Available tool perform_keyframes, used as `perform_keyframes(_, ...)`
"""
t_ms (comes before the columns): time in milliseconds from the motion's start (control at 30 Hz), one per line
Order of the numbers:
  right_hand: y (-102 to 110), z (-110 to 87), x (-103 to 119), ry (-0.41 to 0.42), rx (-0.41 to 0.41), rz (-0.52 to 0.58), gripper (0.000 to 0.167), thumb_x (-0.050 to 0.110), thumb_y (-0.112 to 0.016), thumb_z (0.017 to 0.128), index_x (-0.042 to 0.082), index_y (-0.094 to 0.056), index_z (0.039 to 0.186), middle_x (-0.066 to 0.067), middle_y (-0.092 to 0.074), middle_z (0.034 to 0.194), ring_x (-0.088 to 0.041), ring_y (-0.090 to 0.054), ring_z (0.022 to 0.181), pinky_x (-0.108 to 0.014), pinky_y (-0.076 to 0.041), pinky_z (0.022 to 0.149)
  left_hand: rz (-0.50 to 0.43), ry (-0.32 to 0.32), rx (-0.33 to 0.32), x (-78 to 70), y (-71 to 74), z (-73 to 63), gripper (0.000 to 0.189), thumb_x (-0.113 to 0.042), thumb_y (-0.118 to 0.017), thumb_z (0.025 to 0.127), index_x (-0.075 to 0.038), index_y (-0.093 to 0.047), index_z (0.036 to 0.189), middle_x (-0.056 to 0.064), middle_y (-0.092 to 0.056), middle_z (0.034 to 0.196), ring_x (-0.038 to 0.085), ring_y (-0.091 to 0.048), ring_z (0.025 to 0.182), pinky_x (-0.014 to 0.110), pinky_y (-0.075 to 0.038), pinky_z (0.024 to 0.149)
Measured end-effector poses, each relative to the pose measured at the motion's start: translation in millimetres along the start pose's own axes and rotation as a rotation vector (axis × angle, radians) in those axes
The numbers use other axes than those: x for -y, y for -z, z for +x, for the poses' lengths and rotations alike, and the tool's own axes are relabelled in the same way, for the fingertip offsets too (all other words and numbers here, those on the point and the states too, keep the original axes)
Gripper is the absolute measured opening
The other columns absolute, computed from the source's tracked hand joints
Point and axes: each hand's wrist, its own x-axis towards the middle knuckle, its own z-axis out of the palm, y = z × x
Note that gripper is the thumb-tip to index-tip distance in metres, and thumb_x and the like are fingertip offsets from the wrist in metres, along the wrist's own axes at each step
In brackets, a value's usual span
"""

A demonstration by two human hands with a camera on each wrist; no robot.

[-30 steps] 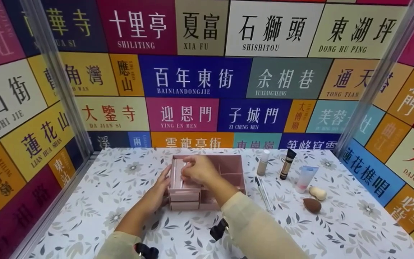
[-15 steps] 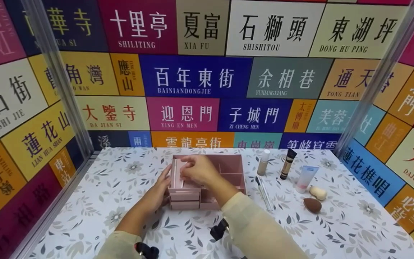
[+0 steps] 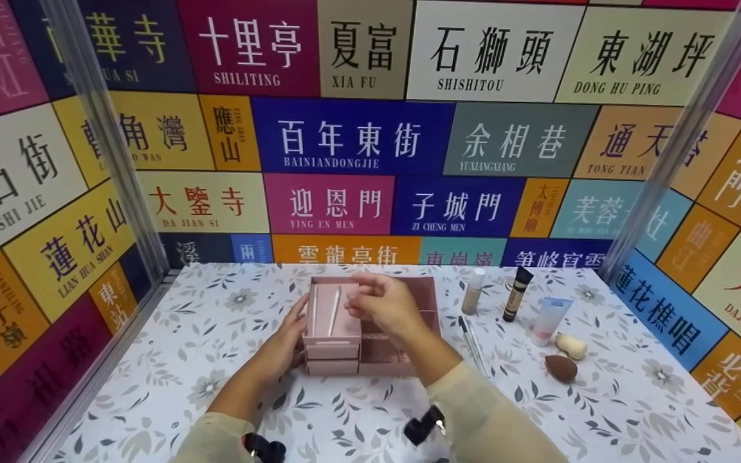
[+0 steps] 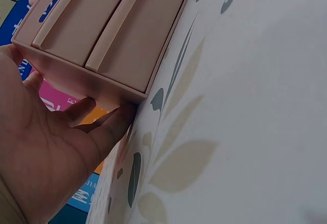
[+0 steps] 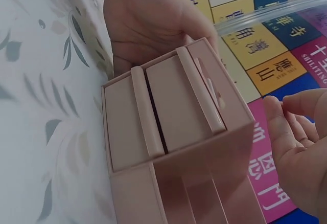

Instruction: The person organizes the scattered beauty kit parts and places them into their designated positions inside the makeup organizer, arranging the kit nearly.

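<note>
A pink makeup organizer [image 3: 334, 348] with two small drawers [image 4: 138, 35] at its front left stands on the table. My left hand [image 3: 283, 337] rests against its left side, fingers extended along the wall, as the left wrist view also shows [image 4: 61, 127]. Inside the top left compartment lie slim pale sticks [image 3: 334, 310], their ends showing through the front cut-out in the right wrist view. My right hand [image 3: 386, 308] hovers over the organizer just right of that compartment. Its fingers are loosely bent with nothing between them, thumb close to the index finger [image 5: 301, 142].
Right of the organizer are slim pencil-like sticks [image 3: 473, 347], a white-capped bottle [image 3: 472, 292], a black-capped tube [image 3: 517, 296] and a clear-blue tube [image 3: 550, 320]. A cream sponge [image 3: 571, 346] and a brown sponge [image 3: 561, 368] lie at their right. Printed panels surround the flowered table [image 3: 171, 392].
My right hand has lifted out of the top left compartment and moved right, its fingers loosening. The slim sticks there are now visible. My left hand has stayed at the organizer's side.
</note>
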Motion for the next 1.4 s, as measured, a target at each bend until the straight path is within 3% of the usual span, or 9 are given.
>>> perform_keyframes(167, 34, -21.9, 2, 0.003, -0.027, -0.038, 0.051, -0.006, -0.075, 0.093, -0.004, -0.062, 0.142, -0.014, -0.076, 0.105, -0.021, -0.079, 0.087, -0.036, -0.067, 0.085, 0.005, 0.018, 0.004, -1.0, -0.1, 1.6, 0.059, -0.055, -0.039, 0.111, -0.058, -0.017, 0.166, 0.008, -0.028, 0.178, 0.038, -0.05, 0.152, 0.057, -0.041, 0.125)
perform_keyframes(333, 72, -39.0, 0, 0.003, -0.063, -0.05, 0.049, -0.005, -0.075, 0.093, -0.004, -0.062, 0.141, -0.017, -0.076, 0.109, -0.022, -0.078, 0.089, -0.036, -0.067, 0.085, 0.013, 0.005, -0.011, -1.0, 0.6, 1.1, 0.059, -0.054, -0.038, 0.111, -0.056, -0.017, 0.167, 0.009, -0.029, 0.178, 0.038, -0.048, 0.154, 0.059, -0.039, 0.126)
perform_keyframes(567, 121, -51.6, -1, -0.011, -0.107, -0.082, 0.05, -0.002, -0.071, 0.098, -0.007, -0.058, 0.145, -0.01, -0.074, 0.104, -0.02, -0.075, 0.088, -0.033, -0.067, 0.083, 0.008, -0.014, -0.003, -0.5, 0.0, 0.9, 0.063, -0.046, -0.039, 0.112, -0.049, -0.014, 0.17, 0.013, -0.022, 0.18, 0.04, -0.044, 0.156, 0.059, -0.039, 0.127)
perform_keyframes(933, 184, -68.9, 3, -0.071, -0.177, -0.191, 0.059, 0.01, -0.073, 0.101, -0.004, -0.051, 0.154, 0.004, -0.075, 0.102, -0.013, -0.074, 0.091, -0.028, -0.065, 0.084, 0.043, 0.021, -0.008, -3.8, -1.7, -2.1, 0.059, -0.053, -0.036, 0.111, -0.058, -0.015, 0.166, 0.01, -0.024, 0.18, 0.04, -0.045, 0.156, 0.061, -0.036, 0.128)
perform_keyframes(1167, 211, -68.4, -6, -0.112, -0.243, -0.195, 0.052, 0.01, -0.072, 0.101, 0.0, -0.055, 0.15, 0.006, -0.074, 0.099, -0.012, -0.074, 0.089, -0.025, -0.065, 0.081, 0.043, 0.04, -0.011, -3.4, -0.7, -1.9, 0.058, -0.054, -0.036, 0.111, -0.06, -0.016, 0.165, 0.01, -0.024, 0.18, 0.041, -0.043, 0.157, 0.062, -0.035, 0.128)
perform_keyframes(1400, 224, -61.7, -21, -0.157, -0.25, -0.166, 0.055, 0.007, -0.069, 0.102, -0.002, -0.05, 0.153, 0.004, -0.075, 0.102, -0.015, -0.074, 0.092, -0.025, -0.065, 0.081, 0.013, -0.002, 0.005, -0.5, 0.7, -0.8, 0.058, -0.05, -0.035, 0.113, -0.054, -0.016, 0.168, 0.014, -0.023, 0.179, 0.042, -0.043, 0.156, 0.061, -0.038, 0.126)
